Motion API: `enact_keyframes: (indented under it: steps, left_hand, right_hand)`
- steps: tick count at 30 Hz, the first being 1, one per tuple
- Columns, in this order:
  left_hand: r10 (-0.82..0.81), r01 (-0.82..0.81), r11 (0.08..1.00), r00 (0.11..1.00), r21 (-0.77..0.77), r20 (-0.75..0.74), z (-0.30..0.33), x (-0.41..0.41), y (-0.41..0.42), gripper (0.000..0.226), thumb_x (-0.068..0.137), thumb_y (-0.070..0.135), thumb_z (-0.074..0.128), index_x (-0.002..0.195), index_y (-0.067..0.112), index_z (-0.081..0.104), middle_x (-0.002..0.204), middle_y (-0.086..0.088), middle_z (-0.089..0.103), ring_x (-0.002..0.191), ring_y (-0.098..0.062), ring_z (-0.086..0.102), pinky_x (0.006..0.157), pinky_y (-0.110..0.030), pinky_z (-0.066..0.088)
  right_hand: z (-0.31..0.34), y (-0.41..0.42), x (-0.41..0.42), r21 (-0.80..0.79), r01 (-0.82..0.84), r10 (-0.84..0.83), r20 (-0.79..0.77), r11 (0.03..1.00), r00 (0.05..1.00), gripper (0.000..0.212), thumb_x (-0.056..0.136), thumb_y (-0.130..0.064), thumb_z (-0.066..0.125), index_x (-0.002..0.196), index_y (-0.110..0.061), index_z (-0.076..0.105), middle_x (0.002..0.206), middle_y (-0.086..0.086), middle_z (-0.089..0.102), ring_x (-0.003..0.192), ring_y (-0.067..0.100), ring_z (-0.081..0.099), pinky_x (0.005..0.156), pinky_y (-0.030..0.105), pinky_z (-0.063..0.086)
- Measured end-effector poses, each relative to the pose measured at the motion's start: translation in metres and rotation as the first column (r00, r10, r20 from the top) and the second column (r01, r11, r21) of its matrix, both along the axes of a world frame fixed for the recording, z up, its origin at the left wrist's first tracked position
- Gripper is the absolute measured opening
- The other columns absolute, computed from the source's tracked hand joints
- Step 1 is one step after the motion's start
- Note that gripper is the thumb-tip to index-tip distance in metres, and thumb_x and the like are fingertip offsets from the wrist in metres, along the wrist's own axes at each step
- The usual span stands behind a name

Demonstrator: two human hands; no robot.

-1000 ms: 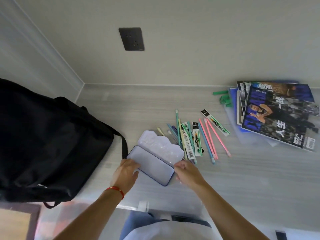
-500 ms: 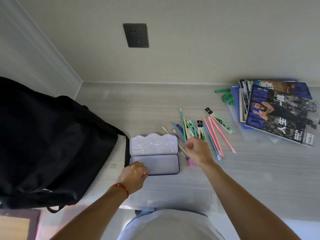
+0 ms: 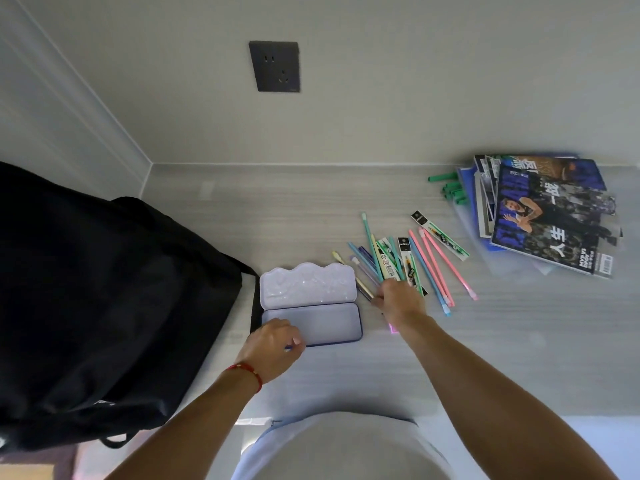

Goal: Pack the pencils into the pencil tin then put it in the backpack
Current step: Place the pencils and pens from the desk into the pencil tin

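The big black fabric backpack (image 3: 104,306) slumps at the left of the pale wood-grain bench (image 3: 519,341). Just right of it lies my pale lilac metal pencil tin (image 3: 311,323), lid flung open toward the far wall, its long axis running left to right. My left hand (image 3: 273,344) grips its near-left corner. Immediately right of the tin, my right hand (image 3: 398,301) curls its fingers around the near ends of the pastel pencils (image 3: 374,261), which fan away toward the wall, so they must turn crosswise to fit.
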State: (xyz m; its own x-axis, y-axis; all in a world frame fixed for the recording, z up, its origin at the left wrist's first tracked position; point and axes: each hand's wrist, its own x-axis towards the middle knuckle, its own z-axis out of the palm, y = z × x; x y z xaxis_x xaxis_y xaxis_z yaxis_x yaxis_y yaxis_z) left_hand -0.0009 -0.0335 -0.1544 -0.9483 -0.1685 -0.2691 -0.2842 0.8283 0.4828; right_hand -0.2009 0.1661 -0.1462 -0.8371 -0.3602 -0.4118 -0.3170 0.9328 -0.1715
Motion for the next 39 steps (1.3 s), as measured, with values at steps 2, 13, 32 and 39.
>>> enact_keyframes:
  steps: [2, 13, 32, 39]
  left_hand:
    - [0.028, -0.028, 1.0, 0.999, 0.01, -0.019, 0.002, -0.001, 0.0, 0.015, 0.088, 0.027, 0.057, 0.077, 0.023, 0.066, 0.079, 0.007, 0.06, 0.075, -0.011, 0.056, 0.066, -0.025, 0.055]
    - [0.108, -0.104, 0.994, 0.972, 0.029, -0.209, 0.0, -0.038, 0.012, 0.011, 0.084, 0.019, 0.061, 0.089, 0.024, 0.07, 0.089, 0.011, 0.069, 0.088, -0.008, 0.06, 0.073, -0.021, 0.051]
    - [0.21, -0.203, 0.978, 0.957, 0.056, -0.2, 0.003, -0.031, 0.001, 0.014, 0.087, 0.019, 0.06, 0.095, 0.025, 0.07, 0.087, 0.011, 0.067, 0.079, -0.007, 0.056, 0.073, -0.021, 0.051]
    - [0.475, -0.437, 0.86, 0.874, 0.264, -0.102, 0.023, -0.053, -0.015, 0.021, 0.085, 0.012, 0.059, 0.091, 0.027, 0.072, 0.077, 0.009, 0.061, 0.067, -0.011, 0.06, 0.064, -0.019, 0.048]
  right_hand:
    - [-0.001, 0.001, -0.002, 0.027, -0.011, 0.011, 0.007, 1.0, 1.0, 0.019, 0.093, -0.032, 0.067, 0.098, -0.014, 0.069, 0.089, 0.006, 0.072, 0.085, 0.026, 0.069, 0.07, 0.031, 0.052]
    - [0.006, 0.009, -0.024, 0.105, -0.15, 0.14, 0.101, 0.983, 0.985, 0.011, 0.085, -0.025, 0.067, 0.084, -0.015, 0.063, 0.071, 0.0, 0.06, 0.073, 0.024, 0.064, 0.065, 0.028, 0.047]
    - [0.001, 0.011, -0.012, 0.146, -0.203, 0.216, -0.081, 0.968, 0.973, 0.019, 0.098, -0.026, 0.055, 0.107, -0.012, 0.065, 0.097, 0.006, 0.072, 0.087, 0.026, 0.07, 0.068, 0.032, 0.05]
    - [0.016, 0.025, -0.022, -0.144, -0.19, 0.206, 0.098, 0.971, 0.974, 0.018, 0.093, -0.027, 0.059, 0.084, -0.012, 0.062, 0.077, 0.006, 0.068, 0.071, 0.026, 0.065, 0.058, 0.029, 0.043]
